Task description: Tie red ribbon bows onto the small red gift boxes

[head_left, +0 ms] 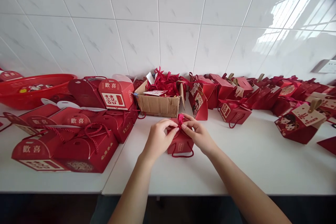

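Observation:
A small red gift box [180, 144] stands on the white table in front of me, its dark red cord handle hanging down the near side. On top of it is a bright red ribbon [180, 119], looped like a bow. My left hand [160, 136] pinches the ribbon from the left between thumb and fingers. From the right, my right hand [198, 133] pinches it too, thumb and fingertips close to the left ones. Both hands partly cover the upper part of the box.
Just behind stands a cardboard box [159, 105] filled with red ribbons. Several red gift boxes [86, 152] are grouped at left, with a red plastic basin [34, 92] behind them. More gift boxes [236, 112] line the right side along the tiled wall [181, 42].

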{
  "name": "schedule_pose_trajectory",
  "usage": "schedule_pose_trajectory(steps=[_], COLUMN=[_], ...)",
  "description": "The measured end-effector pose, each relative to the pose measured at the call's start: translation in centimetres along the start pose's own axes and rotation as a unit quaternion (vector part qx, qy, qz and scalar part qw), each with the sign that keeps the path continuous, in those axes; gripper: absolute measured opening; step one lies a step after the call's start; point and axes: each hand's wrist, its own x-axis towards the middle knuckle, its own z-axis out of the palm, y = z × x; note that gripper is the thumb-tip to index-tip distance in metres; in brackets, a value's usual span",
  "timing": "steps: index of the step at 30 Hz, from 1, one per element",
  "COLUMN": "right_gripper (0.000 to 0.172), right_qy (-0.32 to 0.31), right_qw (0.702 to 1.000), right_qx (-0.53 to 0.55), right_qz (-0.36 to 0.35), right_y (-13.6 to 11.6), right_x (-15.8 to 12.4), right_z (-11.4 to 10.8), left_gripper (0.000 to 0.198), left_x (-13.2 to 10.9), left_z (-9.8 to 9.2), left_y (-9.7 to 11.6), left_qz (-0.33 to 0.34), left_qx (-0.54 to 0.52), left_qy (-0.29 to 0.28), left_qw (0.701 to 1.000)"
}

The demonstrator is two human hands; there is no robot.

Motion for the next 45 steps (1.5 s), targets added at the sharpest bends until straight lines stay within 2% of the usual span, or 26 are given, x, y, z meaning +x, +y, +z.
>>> schedule_pose_trajectory(steps=[4, 11, 15, 18, 23, 32, 40, 45], right_gripper=[0.032, 0.032, 0.034, 0.034, 0.031, 0.03, 0.03, 0.029], right_qy=[-0.008, -0.002, -0.002, -0.004, -0.009, -0.021, -0.025, -0.033], right_qw=[1.0, 1.0, 1.0, 1.0, 1.0, 1.0, 1.0, 0.999], right_qx=[-0.005, -0.001, -0.001, 0.006, 0.007, 0.002, 0.006, -0.008], right_qz=[0.002, 0.009, 0.012, 0.01, 0.012, 0.004, 0.011, 0.007], right_y=[0.01, -0.16, -0.39, -0.43, -0.43, -0.23, -0.44, -0.53], right_x=[-0.03, -0.02, -0.05, -0.07, -0.04, -0.05, -0.19, -0.23], right_z=[-0.02, -0.04, -0.05, -0.03, -0.06, -0.09, -0.17, -0.29], left_gripper=[0.014, 0.02, 0.023, 0.015, 0.007, 0.013, 0.012, 0.004], left_x=[0.08, 0.09, 0.0, -0.06, -0.05, -0.09, -0.28, -0.32], left_z=[-0.08, 0.43, 0.41, 0.24, -0.06, 0.38, 0.15, -0.08], left_y=[-0.06, 0.07, 0.13, 0.27, 0.17, -0.09, 0.37, 0.45], left_qz=[0.018, 0.098, 0.084, 0.069, 0.064, 0.089, 0.066, 0.053], left_qx=[0.012, 0.121, 0.076, 0.054, 0.052, 0.092, 0.07, 0.042], left_qy=[-0.018, -0.026, -0.004, 0.005, -0.007, 0.019, 0.007, -0.013], left_qw=[1.0, 0.988, 0.994, 0.996, 0.997, 0.992, 0.995, 0.998])
